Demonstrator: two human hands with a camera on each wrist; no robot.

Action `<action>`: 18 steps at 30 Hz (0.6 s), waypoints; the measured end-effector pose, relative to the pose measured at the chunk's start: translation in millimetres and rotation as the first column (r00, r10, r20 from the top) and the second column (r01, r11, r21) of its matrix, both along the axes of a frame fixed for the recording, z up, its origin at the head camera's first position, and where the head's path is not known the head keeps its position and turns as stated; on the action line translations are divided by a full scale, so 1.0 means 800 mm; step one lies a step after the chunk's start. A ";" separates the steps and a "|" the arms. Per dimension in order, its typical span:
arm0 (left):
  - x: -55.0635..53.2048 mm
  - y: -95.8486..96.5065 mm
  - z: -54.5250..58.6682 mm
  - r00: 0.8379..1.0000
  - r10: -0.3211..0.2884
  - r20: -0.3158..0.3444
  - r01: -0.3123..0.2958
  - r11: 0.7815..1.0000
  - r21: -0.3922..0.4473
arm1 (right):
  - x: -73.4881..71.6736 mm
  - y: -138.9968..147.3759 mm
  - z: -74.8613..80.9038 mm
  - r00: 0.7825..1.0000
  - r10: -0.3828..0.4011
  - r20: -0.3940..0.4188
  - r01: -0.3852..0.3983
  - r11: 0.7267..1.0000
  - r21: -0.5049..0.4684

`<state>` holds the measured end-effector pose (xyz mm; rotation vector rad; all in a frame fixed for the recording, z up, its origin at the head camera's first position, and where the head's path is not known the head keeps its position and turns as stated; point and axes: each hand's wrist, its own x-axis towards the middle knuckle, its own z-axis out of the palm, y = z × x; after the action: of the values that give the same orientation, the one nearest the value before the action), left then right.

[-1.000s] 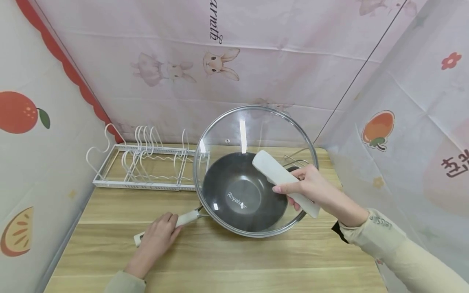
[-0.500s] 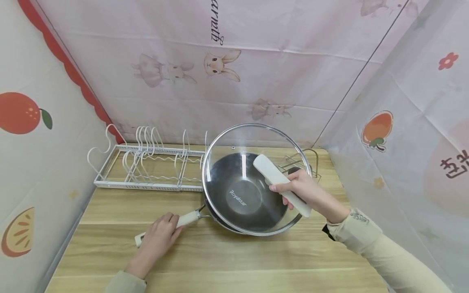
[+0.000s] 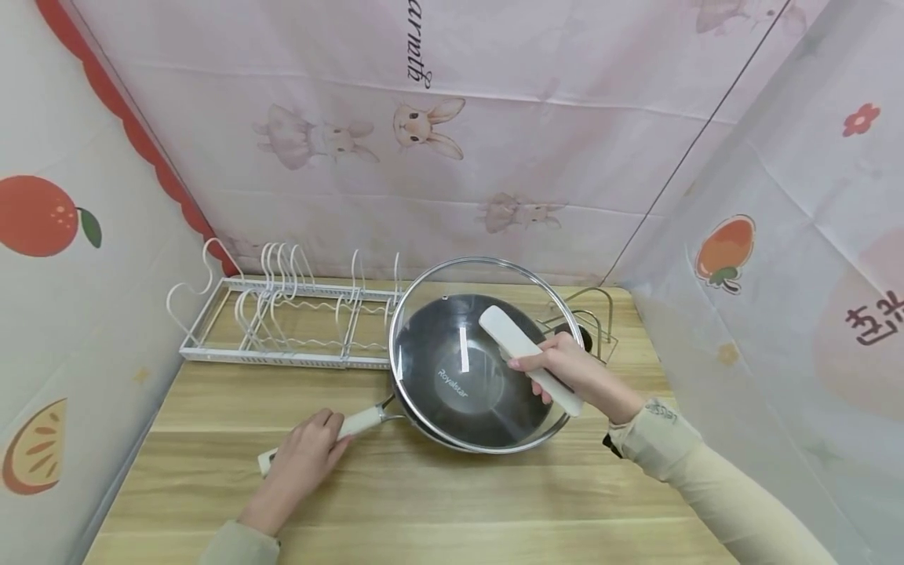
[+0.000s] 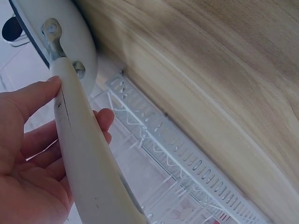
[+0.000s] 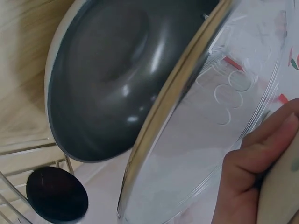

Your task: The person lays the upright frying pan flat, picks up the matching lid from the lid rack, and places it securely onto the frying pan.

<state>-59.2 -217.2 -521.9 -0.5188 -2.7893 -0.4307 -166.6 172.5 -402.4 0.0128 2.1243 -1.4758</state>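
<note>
A dark-lined frying pan [image 5: 98,79], marked "Royalstar" inside, sits on the wooden table. My left hand [image 3: 305,451] holds its cream handle [image 3: 362,421]; in the left wrist view, thumb and fingers lie on either side of that handle. Over the pan, my right hand [image 3: 570,371] grips the long white handle [image 3: 510,333] of a clear glass lid [image 5: 187,154] with a metal-coloured rim. The right wrist view shows the lid tilted, with a gap between its rim and the pan at the near side. Through the glass the pan's interior stays visible.
A white dish rack [image 3: 275,359] with upright wire loops stands at the back left, near the pan. Behind the right hand is a metal wire stand [image 3: 609,314] with a dark round piece [image 5: 57,195]. Printed cloth walls [image 3: 565,141] enclose the table [image 3: 452,502].
The right hand has brought the lid down and slightly left over the pan, so its far rim sits lower. My left hand keeps its hold on the pan handle, nearly unmoved.
</note>
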 end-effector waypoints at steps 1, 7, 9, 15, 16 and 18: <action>-0.001 0.000 0.001 1.000 0.001 0.007 -0.001 1.000 0.000 | -0.001 -0.001 -0.004 1.000 -0.002 0.005 0.002 1.000 -0.001; -0.003 -0.001 -0.002 0.999 0.007 0.036 -0.008 1.000 0.001 | -0.007 -0.002 -0.025 1.000 -0.019 0.022 0.019 1.000 0.001; -0.002 -0.001 -0.003 0.999 0.008 0.034 -0.008 1.000 0.004 | -0.009 -0.003 -0.032 0.999 -0.026 0.026 0.026 1.000 -0.001; -0.002 -0.001 -0.004 1.000 0.005 0.005 -0.005 1.000 0.005 | -0.017 -0.006 -0.049 0.999 -0.032 0.043 0.032 0.999 0.006; -0.002 -0.001 -0.004 1.000 0.005 0.001 -0.005 1.000 0.005 | -0.018 -0.007 -0.052 0.998 -0.034 0.047 0.034 0.999 0.005; -0.002 -0.001 -0.005 1.000 0.004 -0.005 -0.004 1.000 0.004 | -0.019 -0.008 -0.058 0.998 -0.036 0.046 0.036 0.999 0.003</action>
<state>-60.9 -218.4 -525.9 -0.5129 -2.7834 -0.4339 -181.5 166.1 -448.4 0.0857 2.0986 -1.4798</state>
